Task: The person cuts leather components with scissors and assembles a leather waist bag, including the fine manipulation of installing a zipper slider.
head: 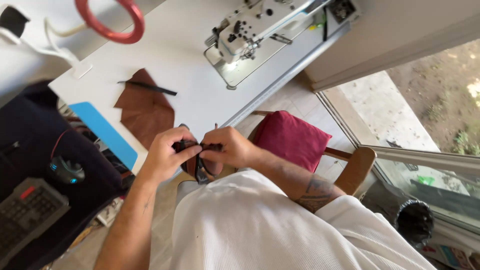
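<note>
Both my hands meet near the edge of the white table [190,65]. My left hand [167,150] and my right hand [230,147] pinch a small dark brown leather piece [197,162] between them, with a dark strap or zip running through it. A thin needle-like point [216,126] sticks up above my right hand. On the table just beyond lies a brown leather sheet [145,110] with a thin black strip [147,87] across its top.
A white sewing machine [255,27] stands at the table's far side. A red ring [110,20] hangs at the top left. A blue mat [102,132], a mouse [65,171] and a keyboard [27,210] are on the left. A wooden chair with a red cushion [292,137] is on the right.
</note>
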